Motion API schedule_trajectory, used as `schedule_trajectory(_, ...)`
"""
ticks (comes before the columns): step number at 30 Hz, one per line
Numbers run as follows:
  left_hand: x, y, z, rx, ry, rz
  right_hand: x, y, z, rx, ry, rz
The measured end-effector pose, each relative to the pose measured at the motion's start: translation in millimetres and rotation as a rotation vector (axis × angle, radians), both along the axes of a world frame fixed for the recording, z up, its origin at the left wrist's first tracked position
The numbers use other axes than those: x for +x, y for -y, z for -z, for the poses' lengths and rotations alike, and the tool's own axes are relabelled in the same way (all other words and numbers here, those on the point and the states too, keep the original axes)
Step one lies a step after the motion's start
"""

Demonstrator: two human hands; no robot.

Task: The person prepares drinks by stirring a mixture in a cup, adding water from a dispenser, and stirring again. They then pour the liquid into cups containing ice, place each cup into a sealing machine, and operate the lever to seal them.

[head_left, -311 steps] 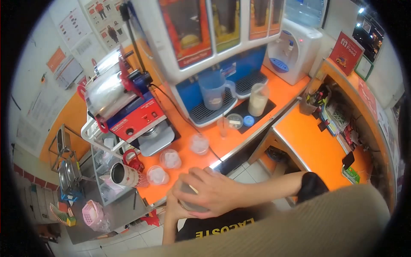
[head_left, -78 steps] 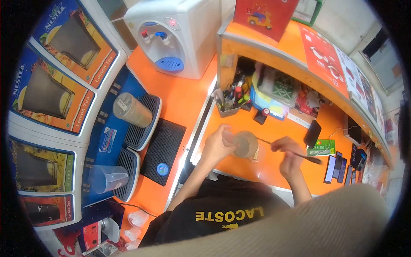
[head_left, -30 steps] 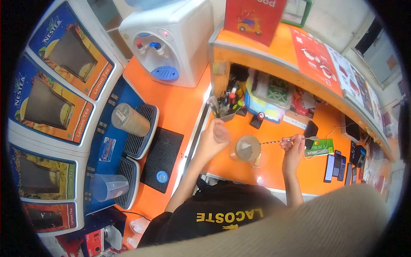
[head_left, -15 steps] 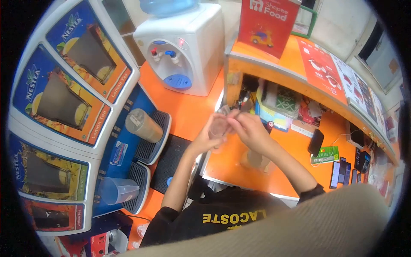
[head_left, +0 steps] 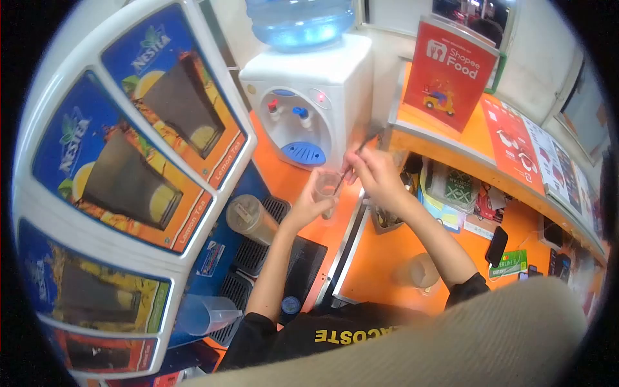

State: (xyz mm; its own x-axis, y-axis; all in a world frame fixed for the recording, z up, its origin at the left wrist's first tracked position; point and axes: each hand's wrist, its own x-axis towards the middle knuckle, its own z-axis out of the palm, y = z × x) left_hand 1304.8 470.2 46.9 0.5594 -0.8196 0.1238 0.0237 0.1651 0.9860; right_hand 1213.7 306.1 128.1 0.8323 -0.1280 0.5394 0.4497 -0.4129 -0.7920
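My left hand (head_left: 308,205) is wrapped around a small clear cup (head_left: 327,185), its mouth tipped toward me. Thumb and fingers of my right hand (head_left: 374,173) pinch a thin spoon-like utensil (head_left: 360,149) with a dark upper end. Its lower end reaches into the mouth of the cup. Both hands are close together above the orange counter, in front of the white water dispenser (head_left: 309,97). A pale cup (head_left: 422,269) stands on the counter below my right forearm.
At left stands a drink machine (head_left: 222,155). A tall lidded container (head_left: 250,218) and a clear pitcher (head_left: 209,315) are on its drip trays. An orange shelf (head_left: 438,145) carries a red sign (head_left: 448,74). A black phone (head_left: 496,246) lies to the right.
The view has shifted, and both hands with the cup are now nearer the water dispenser. My right hand has drawn slightly away from the cup, and the utensil now shows more clearly.
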Motion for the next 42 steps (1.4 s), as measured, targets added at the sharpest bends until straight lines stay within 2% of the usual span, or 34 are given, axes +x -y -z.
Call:
schedule_trajectory(3,-16,8,-5,0.026,-0.071,0.038,-32,3,13,0.054,0.060,0.134)
schedule_trajectory(6,-33,22,9,0.021,0.209,0.062,-75,16,36,0.129,0.209,0.186)
schedule_trajectory(7,-40,27,11,0.007,0.228,0.093,-92,17,42,0.170,0.284,0.213)
schedule_trajectory(10,-68,43,12,-0.055,0.230,0.165,-145,16,42,0.363,0.313,0.438)
schedule_trajectory(13,-97,61,32,0.038,0.115,0.210,-198,29,44,0.580,0.321,0.704)
schedule_trajectory(16,-130,70,48,0.137,0.239,0.238,-251,43,51,0.630,0.366,0.881)
schedule_trajectory(19,-159,73,68,0.228,0.274,0.273,-292,46,79,0.471,0.191,0.908)
schedule_trajectory(20,-169,73,71,0.201,0.416,0.206,-294,40,91,0.451,0.123,0.900)
schedule_trajectory(22,-177,74,79,0.249,0.394,0.196,-291,37,126,0.074,-0.074,0.805)
schedule_trajectory(24,-182,76,84,0.284,0.372,0.185,-277,26,145,-0.039,-0.064,0.620)
schedule_trajectory(27,-184,78,83,0.304,0.366,0.163,-273,24,157,-0.476,-0.246,0.618)
schedule_trajectory(31,-185,79,82,0.304,0.346,0.152,-273,24,149,0.191,-0.310,0.779)
schedule_trajectory(34,-187,77,73,0.302,0.339,0.168,-277,36,146,0.514,-0.194,0.896)
schedule_trajectory(38,-177,73,83,0.245,0.422,0.186,-294,55,146,0.625,-0.094,0.951)
schedule_trajectory(42,-170,68,76,0.243,0.375,0.222,-303,67,136,0.713,-0.021,0.960)
